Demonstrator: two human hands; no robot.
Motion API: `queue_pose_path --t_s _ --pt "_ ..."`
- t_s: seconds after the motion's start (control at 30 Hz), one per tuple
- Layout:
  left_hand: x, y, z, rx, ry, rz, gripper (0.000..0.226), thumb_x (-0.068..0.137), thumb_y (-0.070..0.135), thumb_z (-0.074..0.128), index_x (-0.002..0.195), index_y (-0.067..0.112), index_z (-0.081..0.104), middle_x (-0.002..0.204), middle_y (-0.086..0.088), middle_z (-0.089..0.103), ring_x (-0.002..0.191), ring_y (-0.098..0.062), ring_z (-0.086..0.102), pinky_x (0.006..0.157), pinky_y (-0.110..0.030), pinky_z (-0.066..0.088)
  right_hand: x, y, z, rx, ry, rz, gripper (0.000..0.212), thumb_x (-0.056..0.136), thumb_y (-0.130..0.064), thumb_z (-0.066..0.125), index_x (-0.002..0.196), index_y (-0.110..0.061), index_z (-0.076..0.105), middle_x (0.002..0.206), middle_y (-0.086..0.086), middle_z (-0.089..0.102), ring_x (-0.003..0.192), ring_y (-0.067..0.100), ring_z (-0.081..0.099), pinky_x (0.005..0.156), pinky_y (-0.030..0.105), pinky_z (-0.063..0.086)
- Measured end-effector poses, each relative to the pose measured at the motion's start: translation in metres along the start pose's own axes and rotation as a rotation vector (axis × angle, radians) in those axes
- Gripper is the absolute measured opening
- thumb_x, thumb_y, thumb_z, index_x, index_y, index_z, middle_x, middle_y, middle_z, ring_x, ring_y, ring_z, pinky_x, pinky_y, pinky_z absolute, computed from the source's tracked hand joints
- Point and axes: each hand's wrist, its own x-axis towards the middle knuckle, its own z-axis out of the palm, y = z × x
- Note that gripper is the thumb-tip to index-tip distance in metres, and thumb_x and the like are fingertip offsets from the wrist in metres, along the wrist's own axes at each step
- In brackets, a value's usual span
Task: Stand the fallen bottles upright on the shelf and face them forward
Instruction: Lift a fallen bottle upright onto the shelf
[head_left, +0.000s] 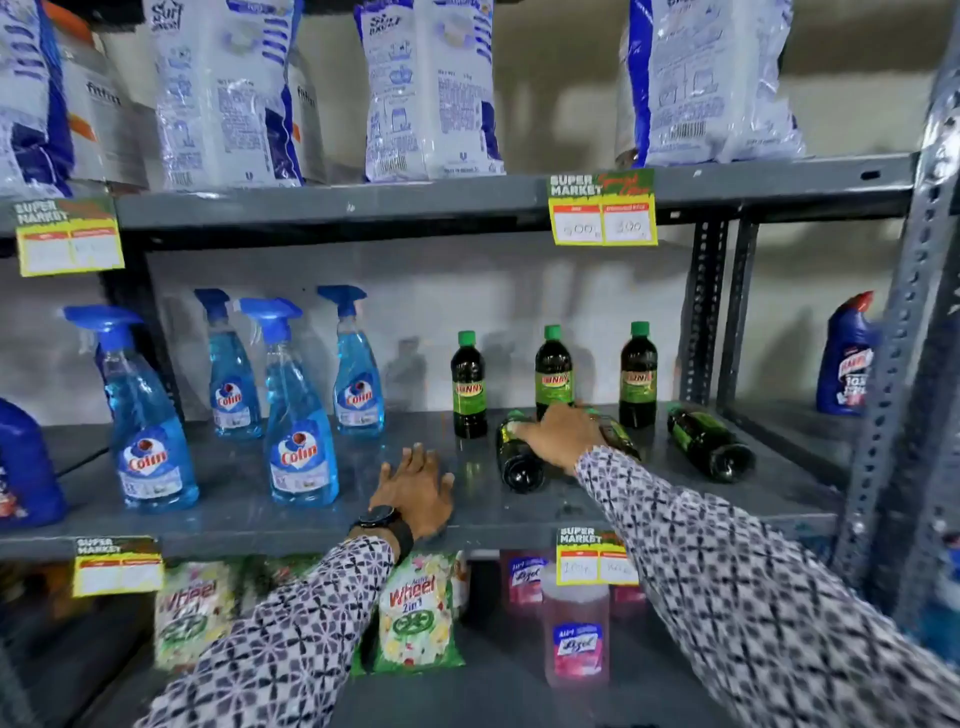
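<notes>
Four blue Colin spray bottles (298, 415) stand upright on the left part of the grey metal shelf (260, 525), labels turned to the front, two nearer the edge and two further back. Just right of the front pair, the left hand (415, 493) rests palm down on the bare shelf board near its front edge, fingers spread wide and holding nothing; a dark wristwatch (382, 525) sits above a patterned sleeve (291, 634).

Right of that hand, three dark Sunny bottles with green caps stand upright in a row toward the back: the first upright bottle (469, 387), the second upright bottle (554, 371) and the third upright bottle (638, 374), all with labels to the front. In front of them lie the fallen ones. The left fallen bottle (517, 457) lies on its side with its base toward the camera. The right hand (563, 436) lies over it, fingertips on its upper part near the neck; whether the fingers close around it cannot be told. A middle fallen bottle (621, 436) lies partly hidden under that wrist. Further right, the right fallen bottle (709, 441) lies apart from the hand, base toward the front.

Beyond the shelf post stands a blue Harpic bottle (847, 358).
</notes>
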Motion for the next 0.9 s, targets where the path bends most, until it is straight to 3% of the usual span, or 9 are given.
queue_pose_path --t_s 0.07,0.13,0.17,0.3,0.43,0.53,0.6,0.73,0.9 --pt "0.001 0.0 -0.001 0.03 -0.076 0.004 0.063 0.106 0.042 0.02 0.159 0.008 0.021 0.172 -0.014 0.011 0.16 -0.027 0.008 0.128 -0.05 0.004 0.01 -0.002 0.003 0.108 -0.097 0.097 0.064 0.087 -0.069 0.068 0.102 -0.006 0.066 0.116 0.014 0.07 0.1 0.031 0.07 0.083 0.044 0.062" --pt "0.001 0.001 -0.002 0.062 -0.107 0.02 0.063 0.107 0.043 0.018 0.159 0.008 0.022 0.171 -0.013 0.013 0.16 -0.027 0.009 0.128 -0.05 0.004 0.018 -0.004 0.005 0.28 -0.197 0.202 0.081 0.083 -0.064 0.077 0.137 -0.006 0.059 0.139 0.013 0.061 0.119 0.035 0.065 0.079 0.044 0.064" --pt "0.002 0.001 -0.001 0.068 -0.106 0.032 0.064 0.107 0.043 0.017 0.159 0.007 0.021 0.171 -0.013 0.013 0.16 -0.027 0.01 0.128 -0.051 0.004 0.02 -0.006 0.007 0.342 -0.239 0.243 0.083 0.081 -0.058 0.082 0.142 -0.009 0.056 0.142 0.012 0.059 0.122 0.035 0.064 0.075 0.043 0.064" --pt "0.005 -0.004 0.005 0.092 -0.091 0.039 0.065 0.105 0.044 0.016 0.159 0.007 0.022 0.171 -0.013 0.016 0.159 -0.027 0.014 0.128 -0.052 0.008 0.024 -0.01 0.013 0.455 -0.294 0.315 0.061 0.078 -0.042 0.09 0.123 -0.011 0.063 0.111 0.01 0.068 0.098 0.029 0.068 0.072 0.042 0.062" --pt "0.005 -0.005 0.011 0.09 -0.057 0.047 0.063 0.105 0.043 0.018 0.155 0.007 0.03 0.169 -0.013 0.023 0.157 -0.028 0.02 0.127 -0.052 0.012 0.028 -0.008 0.017 0.55 -0.22 0.297 0.051 0.075 -0.041 0.091 0.108 -0.012 0.066 0.103 0.01 0.072 0.091 0.029 0.072 0.057 0.037 0.061" --pt "0.006 -0.007 0.011 0.068 -0.034 0.047 0.063 0.105 0.045 0.019 0.155 0.008 0.032 0.168 -0.012 0.026 0.157 -0.027 0.021 0.127 -0.051 0.014 0.029 -0.009 0.019 0.675 -0.075 0.182 0.055 0.067 -0.047 0.092 0.104 -0.011 0.071 0.1 0.011 0.079 0.088 0.029 0.078 0.067 0.045 0.067" --pt "0.006 -0.007 0.011 0.047 -0.038 0.051 0.065 0.105 0.045 0.02 0.157 0.008 0.03 0.169 -0.012 0.025 0.157 -0.026 0.02 0.127 -0.051 0.013 0.022 -0.011 0.022 0.664 0.045 0.052 0.044 0.069 -0.045 0.092 0.093 -0.017 0.069 0.092 0.004 0.078 0.084 0.022 0.075 0.075 0.042 0.065" --pt "0.004 -0.005 0.009 0.045 -0.04 0.049 0.065 0.105 0.045 0.019 0.158 0.009 0.027 0.17 -0.01 0.023 0.158 -0.025 0.019 0.128 -0.05 0.011 0.006 -0.006 0.039 0.589 0.227 -0.096 0.057 0.075 -0.038 0.092 0.108 -0.02 0.05 0.099 -0.01 0.063 0.087 0.011 0.063 0.073 0.033 0.048" --pt "0.004 -0.003 0.008 0.055 -0.062 0.035 0.067 0.105 0.047 0.018 0.161 0.01 0.021 0.171 -0.008 0.017 0.159 -0.023 0.013 0.129 -0.047 0.008 0.003 0.005 0.063 0.562 0.296 -0.122 0.064 0.071 -0.043 0.093 0.112 -0.022 0.049 0.101 -0.015 0.061 0.093 0.015 0.063 0.089 0.04 0.052"
